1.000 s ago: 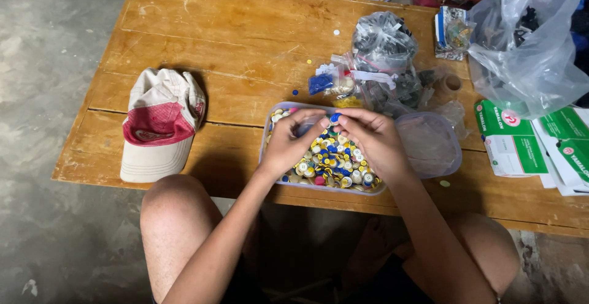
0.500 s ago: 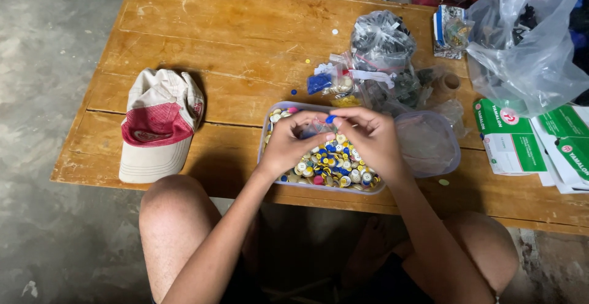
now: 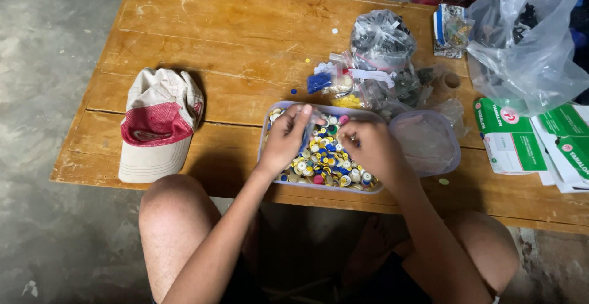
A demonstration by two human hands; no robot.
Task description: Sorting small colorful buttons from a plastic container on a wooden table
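On the table (image 3: 184,46), a tray (image 3: 267,133) of buttons (image 3: 328,157) sits at the near edge. Both hands are over it, the left hand (image 3: 287,138) left of the right hand (image 3: 368,147). A lid (image 3: 426,141) lies just right of the tray, a cap (image 3: 158,123) well left. Small bags (image 3: 380,52) lie behind the tray, boxes (image 3: 509,135) far right.

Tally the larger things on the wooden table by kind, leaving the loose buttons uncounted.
Clear tub of buttons: 1
Tub lid: 1
Cap: 1
Large clear plastic bag: 1
Green-and-white cartons: 2 in view
Total: 6
Both hands, left hand and right hand, are over the tub.
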